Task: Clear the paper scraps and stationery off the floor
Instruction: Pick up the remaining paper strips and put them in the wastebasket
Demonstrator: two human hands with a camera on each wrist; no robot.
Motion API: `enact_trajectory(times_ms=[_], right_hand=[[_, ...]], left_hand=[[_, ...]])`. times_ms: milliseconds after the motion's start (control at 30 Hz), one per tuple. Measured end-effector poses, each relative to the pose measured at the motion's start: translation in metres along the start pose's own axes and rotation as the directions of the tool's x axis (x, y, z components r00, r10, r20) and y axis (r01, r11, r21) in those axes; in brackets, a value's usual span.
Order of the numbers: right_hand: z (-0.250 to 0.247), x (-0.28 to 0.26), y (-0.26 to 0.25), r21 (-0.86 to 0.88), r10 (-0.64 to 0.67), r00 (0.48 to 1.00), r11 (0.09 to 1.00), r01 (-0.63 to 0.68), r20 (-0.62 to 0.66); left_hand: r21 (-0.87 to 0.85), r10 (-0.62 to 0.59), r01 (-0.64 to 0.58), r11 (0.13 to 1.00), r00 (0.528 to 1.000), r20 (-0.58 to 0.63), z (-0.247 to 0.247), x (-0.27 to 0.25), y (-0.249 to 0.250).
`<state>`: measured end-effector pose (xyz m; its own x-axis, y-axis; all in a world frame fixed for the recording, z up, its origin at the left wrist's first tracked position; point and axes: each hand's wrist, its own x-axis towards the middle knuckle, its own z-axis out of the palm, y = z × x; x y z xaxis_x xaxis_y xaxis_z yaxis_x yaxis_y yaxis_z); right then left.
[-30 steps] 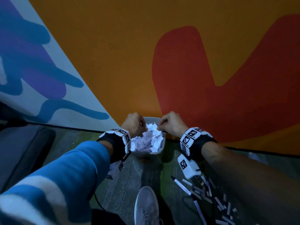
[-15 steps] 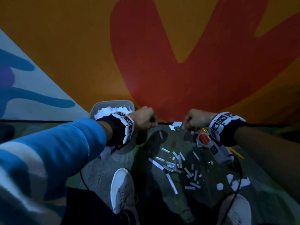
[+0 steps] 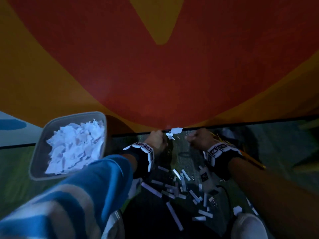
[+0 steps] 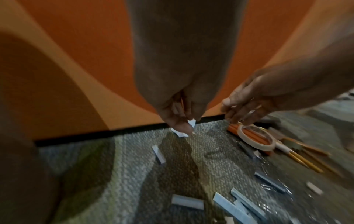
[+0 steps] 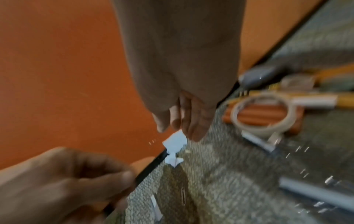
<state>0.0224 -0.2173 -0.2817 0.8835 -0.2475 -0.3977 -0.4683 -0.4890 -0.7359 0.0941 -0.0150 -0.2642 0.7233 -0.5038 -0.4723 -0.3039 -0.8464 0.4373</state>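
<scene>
Two hands are held low over paper scraps at the foot of the orange wall.

A small white scrap (image 4: 192, 122) is pinched between the curled fingertips of the left hand (image 3: 156, 140), with another scrap (image 4: 179, 134) on the carpet (image 4: 118, 166) just beneath. The right hand (image 3: 196, 139) is seen with fingers loosely extended and nothing gripped, above a larger scrap (image 5: 175, 141). A tape roll (image 4: 256, 138) lies over orange pencils (image 5: 258, 112) beside it. Staple strips (image 3: 174, 216) are scattered nearer the feet. A grey bin (image 3: 37, 152) filled with torn paper stands to the left.
</scene>
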Motion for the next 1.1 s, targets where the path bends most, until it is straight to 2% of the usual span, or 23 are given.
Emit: enact_trajectory(times_ms=[133,200,267,433,567,633,700,767,833,933,1100], right_hand=[[0.036,0.04,0.014,0.159,0.121,0.99,0.981,-0.109,-0.069],[0.049,0.048,0.019,0.245,0.164,0.975,0.962,-0.123,-0.152],[0.061,0.057,0.02,0.271,0.158,0.976,0.956,-0.113,-0.152],[0.093,0.093,0.035,0.265,0.203,0.954,0.954,-0.142,-0.221],[0.133,0.145,0.093,0.145,0.324,0.88,0.946,-0.291,-0.348],[0.132,0.144,0.09,0.137,0.303,0.883,0.953,-0.272,-0.358],[0.117,0.116,0.054,0.178,0.257,0.899,0.962,-0.205,-0.355],[0.108,0.098,0.027,0.229,0.259,0.898,0.956,-0.185,-0.357],[0.102,0.089,0.017,0.168,0.216,0.914,0.972,-0.167,-0.343],[0.1,0.087,0.017,0.158,0.182,0.922,0.978,-0.134,-0.343],[0.106,0.096,0.045,0.336,0.244,0.903,0.934,-0.121,-0.353]], left_hand=[[-0.206,-0.161,0.134,0.969,0.98,-0.117,0.033,0.049,-0.011],[-0.302,-0.219,0.158,0.94,0.959,-0.18,0.046,0.068,-0.014],[-0.357,-0.235,0.144,0.923,0.945,-0.229,0.062,0.08,-0.016],[-0.365,-0.303,0.17,0.915,0.887,-0.347,0.101,0.089,-0.025],[-0.267,-0.255,0.155,0.951,0.883,-0.395,0.114,0.09,-0.024],[-0.295,-0.28,0.16,0.942,0.86,-0.427,0.113,0.092,-0.023],[-0.324,-0.29,0.145,0.935,0.839,-0.46,0.109,0.095,-0.022],[-0.311,-0.262,0.121,0.943,0.846,-0.465,0.105,0.099,-0.021],[-0.342,-0.275,0.123,0.932,0.855,-0.44,0.101,0.102,-0.022],[-0.448,-0.342,0.138,0.883,0.844,-0.414,0.096,0.102,-0.023],[-0.509,-0.369,0.12,0.852,0.829,-0.422,0.102,0.101,-0.029]])
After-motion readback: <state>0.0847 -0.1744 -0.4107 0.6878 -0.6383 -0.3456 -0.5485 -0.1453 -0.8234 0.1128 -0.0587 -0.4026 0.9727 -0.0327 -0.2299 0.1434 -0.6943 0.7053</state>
